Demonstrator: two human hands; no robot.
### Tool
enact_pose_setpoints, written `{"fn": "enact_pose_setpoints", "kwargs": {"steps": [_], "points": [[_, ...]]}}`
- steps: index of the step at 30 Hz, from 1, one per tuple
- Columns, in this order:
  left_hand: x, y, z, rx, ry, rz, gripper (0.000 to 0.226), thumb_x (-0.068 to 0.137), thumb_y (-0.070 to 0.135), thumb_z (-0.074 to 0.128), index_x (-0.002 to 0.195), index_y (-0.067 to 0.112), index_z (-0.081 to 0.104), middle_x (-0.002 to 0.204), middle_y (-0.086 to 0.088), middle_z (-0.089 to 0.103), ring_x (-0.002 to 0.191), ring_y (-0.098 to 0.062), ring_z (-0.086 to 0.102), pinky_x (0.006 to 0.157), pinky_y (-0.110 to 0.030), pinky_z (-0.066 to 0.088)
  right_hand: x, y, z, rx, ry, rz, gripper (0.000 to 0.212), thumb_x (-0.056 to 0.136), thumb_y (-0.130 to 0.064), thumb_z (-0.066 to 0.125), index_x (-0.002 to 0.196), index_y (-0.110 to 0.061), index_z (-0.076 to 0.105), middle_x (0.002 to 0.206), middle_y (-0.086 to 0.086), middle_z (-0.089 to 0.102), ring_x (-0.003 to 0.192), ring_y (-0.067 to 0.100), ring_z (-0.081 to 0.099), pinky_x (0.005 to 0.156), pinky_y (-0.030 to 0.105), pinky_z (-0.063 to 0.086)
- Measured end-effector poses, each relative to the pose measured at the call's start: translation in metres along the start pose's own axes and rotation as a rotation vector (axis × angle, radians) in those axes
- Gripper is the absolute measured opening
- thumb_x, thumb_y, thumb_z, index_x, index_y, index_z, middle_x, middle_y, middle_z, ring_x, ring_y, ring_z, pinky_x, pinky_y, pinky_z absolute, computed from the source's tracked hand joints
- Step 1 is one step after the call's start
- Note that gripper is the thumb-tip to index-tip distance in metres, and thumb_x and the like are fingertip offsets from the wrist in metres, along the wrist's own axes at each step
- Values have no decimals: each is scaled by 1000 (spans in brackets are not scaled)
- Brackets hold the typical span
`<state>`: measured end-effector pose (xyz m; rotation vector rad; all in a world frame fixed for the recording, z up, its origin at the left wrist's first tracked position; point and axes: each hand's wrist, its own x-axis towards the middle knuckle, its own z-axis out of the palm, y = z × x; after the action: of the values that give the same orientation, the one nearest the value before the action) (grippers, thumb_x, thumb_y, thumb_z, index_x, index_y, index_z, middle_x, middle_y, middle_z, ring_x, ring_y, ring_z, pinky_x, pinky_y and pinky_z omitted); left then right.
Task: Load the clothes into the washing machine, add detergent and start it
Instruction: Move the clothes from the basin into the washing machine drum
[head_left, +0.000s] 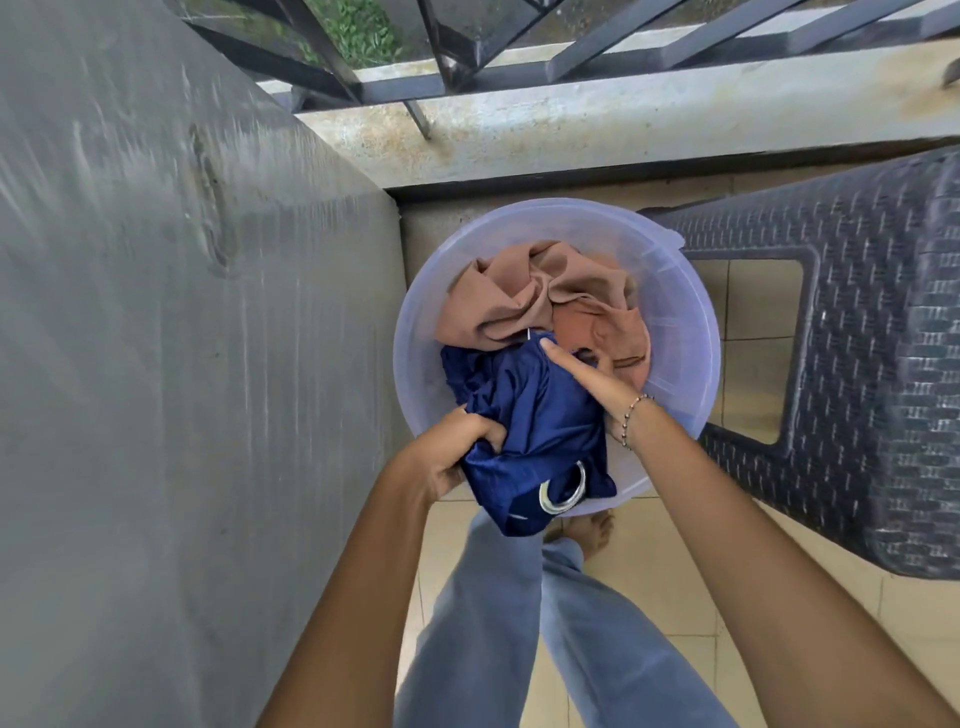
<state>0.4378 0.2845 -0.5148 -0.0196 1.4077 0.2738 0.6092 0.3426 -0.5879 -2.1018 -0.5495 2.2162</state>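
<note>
While the left hand (457, 452) bunches the near edge of the blue garment (535, 415) in a closed grip, the right hand (587, 384) lies flat across its top, grip open and fingers straight, seemingly to gather the loose cloth for one lift. Blue garment in front and tan clothes (509, 296) behind both sit in the pale basin (691, 312), beside a dark woven stool (857, 312). No washing machine is in view, so loading looks barely begun.

In a round translucent lilac plastic basin (691, 332) lie crumpled brown clothes (509, 296) and a shiny dark blue garment (540, 415). The left grip (457, 452) clutches the blue garment at the near rim; the right grip (592, 384) rests on it, fingers hidden.
</note>
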Motion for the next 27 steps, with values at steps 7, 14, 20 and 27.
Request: {"fn": "enact_pose_setpoints", "kwargs": {"steps": [7, 14, 20, 27], "points": [[-10, 1, -30, -14, 114, 66, 29, 69, -1, 56, 95, 9, 62, 80, -5, 65, 75, -22, 61, 58, -23, 49, -13, 7, 15, 22, -81, 100, 27, 88, -14, 62, 113, -2, 61, 103, 16, 65, 83, 25, 62, 83, 36, 51], [-12, 13, -12, -162, -133, 89, 73, 57, 57, 82, 122, 28, 64, 117, -1, 70, 107, -18, 67, 86, -28, 56, -66, 5, 18, 235, -140, 45, 20, 94, -13, 50, 110, -7, 59, 92, 7, 72, 93, 27, 62, 83, 35, 49], [-15, 14, -1, -140, -34, 144, 32, 74, 28, 72, 104, 20, 69, 94, -3, 75, 88, -18, 70, 68, -25, 55, -94, 6, 15, 259, -228, 102, 18, 96, -11, 46, 104, -9, 61, 91, 2, 67, 88, 19, 59, 79, 28, 51], [-18, 21, -17, -171, 2, 118, 28, 89, 23, 59, 114, 14, 68, 109, -12, 71, 99, -26, 66, 78, -31, 53, -84, 14, -6, 437, 54, -82, 50, 83, -63, 51, 114, -26, 66, 113, 2, 68, 93, 17, 67, 69, 27, 54]]}}
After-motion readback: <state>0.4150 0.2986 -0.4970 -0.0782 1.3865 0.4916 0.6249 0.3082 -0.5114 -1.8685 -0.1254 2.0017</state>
